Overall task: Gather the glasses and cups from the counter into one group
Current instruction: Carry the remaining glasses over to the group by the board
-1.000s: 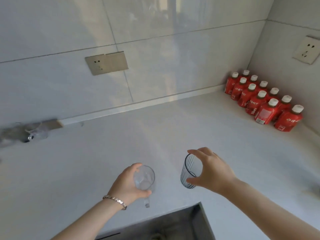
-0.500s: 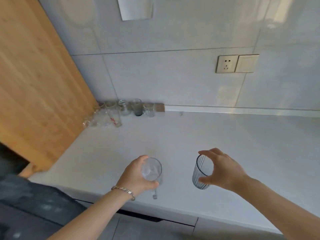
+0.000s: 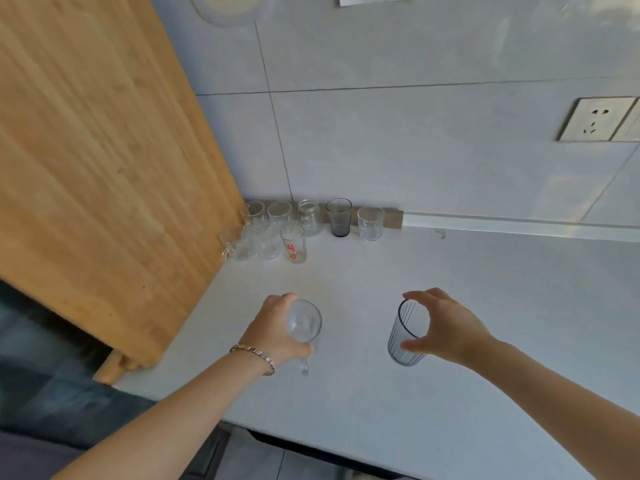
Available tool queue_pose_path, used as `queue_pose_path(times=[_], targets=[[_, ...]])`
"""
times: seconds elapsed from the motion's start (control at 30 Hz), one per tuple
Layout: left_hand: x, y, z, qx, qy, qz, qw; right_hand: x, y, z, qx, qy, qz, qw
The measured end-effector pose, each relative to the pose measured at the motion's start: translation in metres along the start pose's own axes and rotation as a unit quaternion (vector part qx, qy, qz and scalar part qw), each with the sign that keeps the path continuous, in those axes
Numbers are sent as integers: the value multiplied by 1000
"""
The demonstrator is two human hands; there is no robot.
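Note:
My left hand point(image 3: 273, 329) grips a clear glass mug point(image 3: 304, 322) with a handle, held above the white counter point(image 3: 502, 306). My right hand point(image 3: 446, 325) holds a ribbed grey tumbler point(image 3: 403, 336) by its rim and side. At the back left corner of the counter stands a group of several glasses point(image 3: 263, 233), among them a glass with red print point(image 3: 293, 244), a small jar point(image 3: 309, 216), a dark grey tumbler point(image 3: 338, 216) and a clear faceted glass point(image 3: 370, 223).
A tall wooden panel point(image 3: 97, 150) rises at the left of the counter, right beside the group. The tiled wall behind carries a socket point(image 3: 594, 119). The counter's front edge runs just below my forearms, with dark floor at lower left.
The view has swung left along the counter, away from the red bottles, bringing the group of glasses and the wooden panel into sight. Both hands keep holding their glasses.

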State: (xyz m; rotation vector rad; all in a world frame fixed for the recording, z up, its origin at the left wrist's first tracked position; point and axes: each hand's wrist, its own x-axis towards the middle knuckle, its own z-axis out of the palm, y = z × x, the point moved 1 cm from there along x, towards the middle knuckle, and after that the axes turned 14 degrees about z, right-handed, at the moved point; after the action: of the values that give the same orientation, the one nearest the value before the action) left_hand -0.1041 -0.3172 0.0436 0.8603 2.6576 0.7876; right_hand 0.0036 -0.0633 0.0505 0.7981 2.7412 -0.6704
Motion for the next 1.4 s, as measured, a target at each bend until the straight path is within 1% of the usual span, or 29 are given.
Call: queue_pose_path(times=[0.2, 0.3, 0.4, 0.57, 0.67, 0.83, 1.1, 1.17, 1.3, 1.4], targets=[[96, -26, -5, 19, -21, -2, 1000, 75, -22, 2, -11, -2, -3, 1000], [148, -30, -5, 25, -28, -12, 999, 113, -29, 0, -14, -5, -1, 1000], [199, -31, -3, 43, -35, -2, 998, 146, -35, 0, -13, -9, -1, 1000], [269, -32, 6, 111, -81, 2, 991, 185, -34, 5, -4, -23, 15, 1000], [297, -36, 17, 119, -102, -6, 988, 203, -29, 11, 1, -27, 29, 999], [316, -51, 31, 134, -131, 15, 982, 229, -36, 20, -10, -17, 50, 999], [321, -72, 37, 120, -160, 54, 978, 279, -86, 36, -16, -1, 74, 997], [316, -74, 36, 125, -151, 71, 978, 286, -96, 41, -22, -2, 80, 997], [300, -72, 30, 148, -97, 105, 979, 285, -107, 48, -23, 9, 96, 995], [286, -67, 18, 168, -93, 155, 969, 267, -105, 44, -8, 18, 122, 992]])
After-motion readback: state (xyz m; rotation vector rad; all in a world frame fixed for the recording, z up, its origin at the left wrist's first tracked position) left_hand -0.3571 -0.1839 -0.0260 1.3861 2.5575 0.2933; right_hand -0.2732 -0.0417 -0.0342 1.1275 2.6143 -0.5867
